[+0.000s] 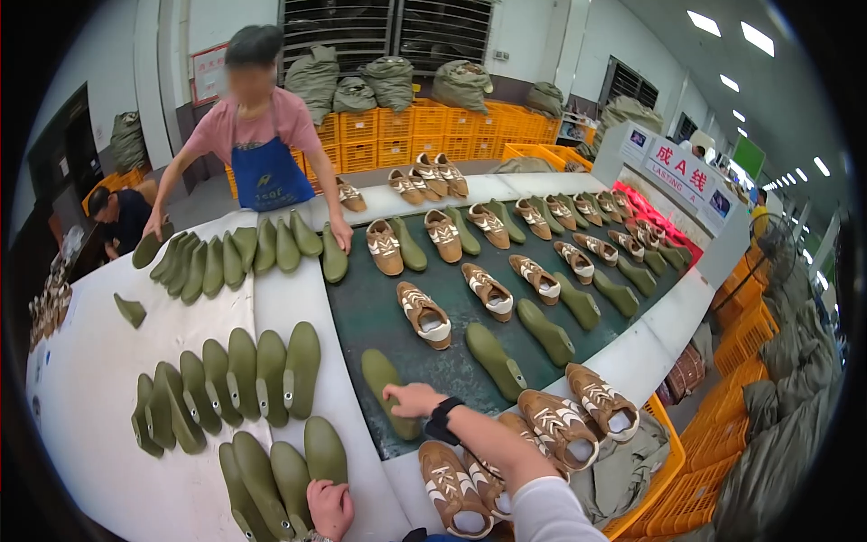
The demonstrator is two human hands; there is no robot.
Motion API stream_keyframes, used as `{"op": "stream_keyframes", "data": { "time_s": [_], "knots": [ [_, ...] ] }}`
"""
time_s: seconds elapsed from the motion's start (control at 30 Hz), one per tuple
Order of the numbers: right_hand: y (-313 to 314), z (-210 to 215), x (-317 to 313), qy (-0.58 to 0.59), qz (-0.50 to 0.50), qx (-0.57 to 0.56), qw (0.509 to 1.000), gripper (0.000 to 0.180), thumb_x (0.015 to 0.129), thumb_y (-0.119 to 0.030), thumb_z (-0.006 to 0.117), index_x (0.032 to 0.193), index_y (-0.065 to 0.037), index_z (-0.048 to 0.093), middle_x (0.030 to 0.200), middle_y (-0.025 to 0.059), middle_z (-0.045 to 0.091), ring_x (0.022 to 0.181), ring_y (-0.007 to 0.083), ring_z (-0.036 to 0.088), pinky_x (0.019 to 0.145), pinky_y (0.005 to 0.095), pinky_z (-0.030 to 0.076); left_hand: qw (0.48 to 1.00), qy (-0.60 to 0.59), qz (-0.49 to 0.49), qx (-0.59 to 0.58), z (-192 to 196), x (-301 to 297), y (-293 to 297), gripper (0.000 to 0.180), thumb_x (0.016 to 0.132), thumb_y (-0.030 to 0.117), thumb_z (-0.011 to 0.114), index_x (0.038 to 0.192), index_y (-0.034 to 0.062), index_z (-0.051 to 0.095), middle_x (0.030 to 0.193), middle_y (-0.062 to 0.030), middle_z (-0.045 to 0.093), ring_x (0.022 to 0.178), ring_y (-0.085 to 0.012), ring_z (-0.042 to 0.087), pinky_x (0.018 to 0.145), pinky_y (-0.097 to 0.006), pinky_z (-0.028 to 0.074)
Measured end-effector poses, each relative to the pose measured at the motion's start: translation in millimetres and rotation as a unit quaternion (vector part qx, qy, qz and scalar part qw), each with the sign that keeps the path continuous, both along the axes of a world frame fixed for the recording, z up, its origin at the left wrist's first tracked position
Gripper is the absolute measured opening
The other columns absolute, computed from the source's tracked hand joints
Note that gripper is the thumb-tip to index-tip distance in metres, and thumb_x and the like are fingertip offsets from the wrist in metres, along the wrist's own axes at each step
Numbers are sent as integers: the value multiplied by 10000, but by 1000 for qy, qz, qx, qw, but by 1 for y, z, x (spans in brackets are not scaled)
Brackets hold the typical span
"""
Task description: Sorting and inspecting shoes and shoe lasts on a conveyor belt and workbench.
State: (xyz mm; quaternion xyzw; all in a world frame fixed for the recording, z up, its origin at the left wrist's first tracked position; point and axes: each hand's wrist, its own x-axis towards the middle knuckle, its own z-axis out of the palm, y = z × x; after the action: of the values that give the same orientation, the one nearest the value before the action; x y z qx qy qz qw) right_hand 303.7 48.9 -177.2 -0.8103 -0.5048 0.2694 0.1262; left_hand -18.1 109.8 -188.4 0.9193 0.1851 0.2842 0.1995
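With my right hand point(417, 400), a dark band at its wrist, I grip a green shoe last point(377, 370) at the near left corner of the dark green belt point(366, 312). The fingers are curled at the last's side. At the bottom, my left hand point(331, 508) closes round the lower end of another green last point(325, 447). That last is beside a small group of lasts point(257, 474) on the white table point(190, 312). Brown and white sneakers point(423, 316) stand in rows on the belt, with green lasts point(495, 361) beside many of them.
Across the table a co-worker point(262, 135) in a blue apron touches lasts with both hands. More lasts point(242, 375) line the table. Sneakers point(452, 488) crowd the near edge by my right forearm. An orange crate point(664, 456) stands right, others point(397, 131) behind.
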Motion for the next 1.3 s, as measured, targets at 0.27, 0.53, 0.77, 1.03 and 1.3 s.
{"op": "stream_keyframes", "data": {
  "time_s": [0.27,0.53,0.77,1.03,1.3],
  "knots": [
    [5,-33,-14,-40,5,-41,998,347,797,-253,531,1130,-180,467,876,160,644,843,337,628,717,434,490,998,27,-9,53,35,5,-8,119,775,80,596,878,37,637,838,-154,598,848,-344,545,806,-424,431],
    [-2,-22,-17,-45,-42,-63,996,415,802,-203,516,1212,-196,448,949,156,643,903,328,619,777,425,477,999,36,2,25,3,4,-5,85,700,72,601,780,65,629,751,-89,603,896,-275,538,922,-468,367],
    [-22,-24,-49,-56,-22,-113,992,510,824,-164,489,1323,-203,389,998,164,635,951,327,609,823,417,472,1000,3,8,28,-4,-2,3,108,705,75,600,806,51,633,769,-106,608,919,-280,540,943,-460,368],
    [-27,-42,-62,-57,-19,-13,998,87,851,-179,448,905,-149,509,825,129,621,820,346,588,686,459,441,999,-40,8,11,3,-8,6,91,686,52,609,770,48,643,742,-101,602,849,-270,554,905,-445,397],
    [-24,-45,-55,-73,-10,-24,997,86,835,-161,465,906,-147,509,842,124,622,827,340,592,700,448,441,1000,-21,2,15,2,-11,5,91,695,77,605,769,53,651,750,-90,615,852,-252,557,911,-448,399]
  ]
}}
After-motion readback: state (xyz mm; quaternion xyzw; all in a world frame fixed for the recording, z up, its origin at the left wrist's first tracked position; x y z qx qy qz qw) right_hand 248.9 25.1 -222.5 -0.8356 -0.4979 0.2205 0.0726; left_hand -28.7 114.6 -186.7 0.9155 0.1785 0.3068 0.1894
